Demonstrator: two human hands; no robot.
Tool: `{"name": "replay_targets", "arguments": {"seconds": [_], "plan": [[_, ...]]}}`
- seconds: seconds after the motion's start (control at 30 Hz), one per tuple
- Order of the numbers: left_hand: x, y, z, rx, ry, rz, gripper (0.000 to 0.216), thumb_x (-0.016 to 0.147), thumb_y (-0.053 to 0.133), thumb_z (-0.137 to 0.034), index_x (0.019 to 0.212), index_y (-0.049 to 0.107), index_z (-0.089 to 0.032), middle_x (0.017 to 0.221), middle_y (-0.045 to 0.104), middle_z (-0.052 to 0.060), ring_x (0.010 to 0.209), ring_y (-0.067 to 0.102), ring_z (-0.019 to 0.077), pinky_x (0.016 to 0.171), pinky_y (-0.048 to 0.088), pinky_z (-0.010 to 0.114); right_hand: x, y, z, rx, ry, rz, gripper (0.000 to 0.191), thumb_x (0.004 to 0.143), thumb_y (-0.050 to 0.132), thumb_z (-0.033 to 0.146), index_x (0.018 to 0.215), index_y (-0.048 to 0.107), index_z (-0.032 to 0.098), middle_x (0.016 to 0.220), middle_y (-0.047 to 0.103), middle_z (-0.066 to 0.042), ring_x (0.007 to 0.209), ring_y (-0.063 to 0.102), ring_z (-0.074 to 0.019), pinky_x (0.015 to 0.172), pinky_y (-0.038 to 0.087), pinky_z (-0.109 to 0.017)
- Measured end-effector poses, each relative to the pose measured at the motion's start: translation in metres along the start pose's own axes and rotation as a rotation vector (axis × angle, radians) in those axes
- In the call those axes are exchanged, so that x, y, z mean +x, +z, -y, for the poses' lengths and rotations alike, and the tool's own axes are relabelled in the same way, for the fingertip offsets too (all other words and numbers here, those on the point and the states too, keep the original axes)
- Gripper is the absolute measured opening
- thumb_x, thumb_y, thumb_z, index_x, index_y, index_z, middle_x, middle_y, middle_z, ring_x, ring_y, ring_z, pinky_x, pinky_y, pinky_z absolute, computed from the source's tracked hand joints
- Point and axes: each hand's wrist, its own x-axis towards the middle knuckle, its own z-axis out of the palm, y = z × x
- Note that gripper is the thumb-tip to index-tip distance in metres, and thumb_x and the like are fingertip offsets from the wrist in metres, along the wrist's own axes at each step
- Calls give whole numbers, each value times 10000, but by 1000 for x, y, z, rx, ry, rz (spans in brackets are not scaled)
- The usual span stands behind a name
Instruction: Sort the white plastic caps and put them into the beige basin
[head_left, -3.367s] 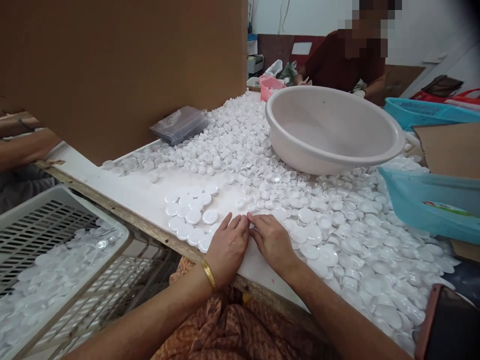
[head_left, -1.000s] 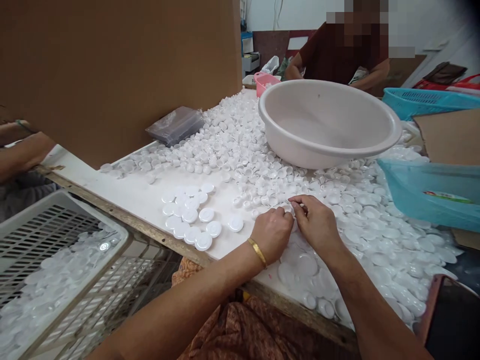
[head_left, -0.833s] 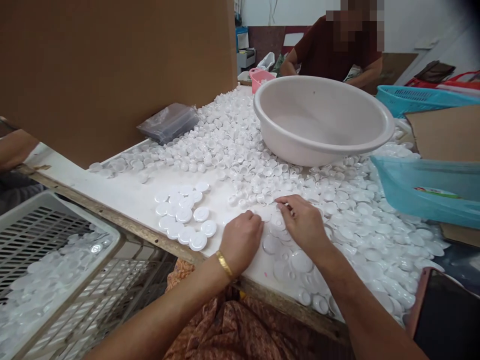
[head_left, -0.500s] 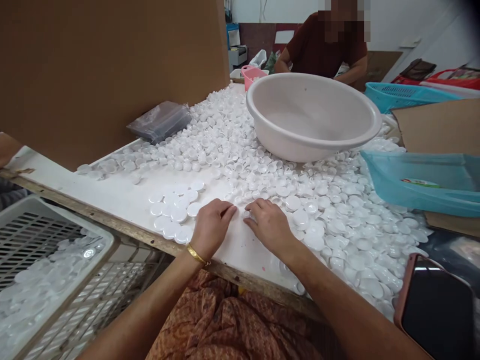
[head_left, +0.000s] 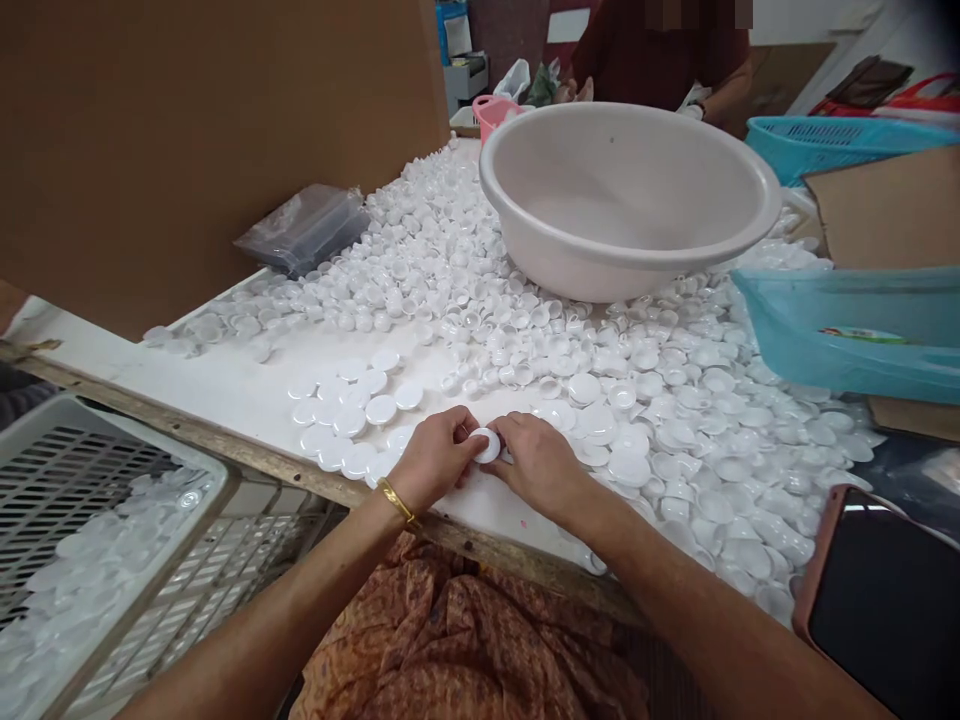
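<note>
A small white round disc (head_left: 487, 446), glossy like a plastic lid, is pinched between my two hands above the table's near edge. My left hand (head_left: 439, 450), with a gold bracelet at the wrist, grips its left side between thumb and fingers. On the disc's right edge, the fingers of my right hand (head_left: 538, 458) are closed. Left of my hands, several white discs (head_left: 349, 420) lie flat and overlapping on the white table (head_left: 247, 385). A wide heap of small white cup-like pieces (head_left: 442, 260) spreads beyond and to the right.
A large pale basin (head_left: 630, 245) stands on the heap. Blue plastic trays (head_left: 855, 340) and a phone (head_left: 885, 600) are at the right. A plastic packet (head_left: 304, 230) lies by the cardboard (head_left: 225, 120). At lower left sits a basket (head_left: 150, 440) of white pieces. Across the table is a person (head_left: 660, 60).
My hands have come together, and a white disc now shows between them. The view has tilted down a little, and the person across has shifted their arms.
</note>
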Motion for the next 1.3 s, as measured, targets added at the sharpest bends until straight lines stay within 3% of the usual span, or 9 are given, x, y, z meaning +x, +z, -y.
{"name": "replay_targets", "arguments": {"seconds": [0.17,0.33,0.5,0.67,0.77,0.87,0.93,1.17,1.3], "plan": [[-2,0,-1,-42,-25,59,94,762,500,-275,774,436,-208,451,462,-86,345,464,95,325,379,181,-7,-10,2,235,67,40,354,803,569,283,1140,489,210,909,612,-39,825,553,-161,680,399,-265],[-1,-3,-2,-179,-111,195,129,805,464,-314,831,384,-218,455,462,-96,322,482,107,306,412,208,-2,-9,1,282,112,2,110,822,528,216,927,556,200,838,606,-16,751,542,-132,638,375,-243],[4,-6,-5,-173,-165,321,173,821,439,-346,905,357,-219,439,441,-104,314,503,129,302,415,211,7,-9,-3,292,118,45,49,776,595,202,821,576,201,802,590,10,697,522,-112,607,358,-230],[-2,-3,-3,-54,-142,238,172,853,351,-354,972,352,-231,487,448,-96,337,520,135,325,405,210,3,-8,-3,319,77,-23,79,788,592,228,862,602,201,834,590,-4,729,541,-121,642,399,-240],[-17,-13,-3,265,-55,83,205,834,416,-318,1014,400,-222,548,495,-64,398,536,135,398,411,227,1,-15,-11,345,77,-169,142,822,546,264,933,608,201,890,599,-27,748,559,-129,666,432,-258],[-33,-27,-10,718,131,-213,261,795,517,-266,1043,484,-193,737,566,18,610,580,172,540,432,276,2,-27,-24,257,147,-395,162,851,488,254,937,610,193,901,611,-38,743,561,-136,679,439,-275],[-33,-27,-18,819,238,-318,233,814,504,-248,1037,528,-183,878,564,55,719,574,179,593,436,284,2,-33,-31,147,195,-441,152,846,481,235,904,617,203,876,617,-27,714,554,-136,662,428,-274],[25,31,-31,999,613,-141,178,817,486,-168,956,582,-110,957,551,104,908,515,219,751,454,337,4,-28,-34,23,149,-345,147,842,467,194,879,609,204,864,617,-20,785,562,-152,703,417,-271],[25,39,-25,1142,635,-90,182,827,397,-81,894,566,-82,847,555,117,831,523,235,640,457,340,4,-24,-34,50,71,-351,156,849,453,192,873,607,201,860,617,-30,809,561,-161,720,427,-275]]}}
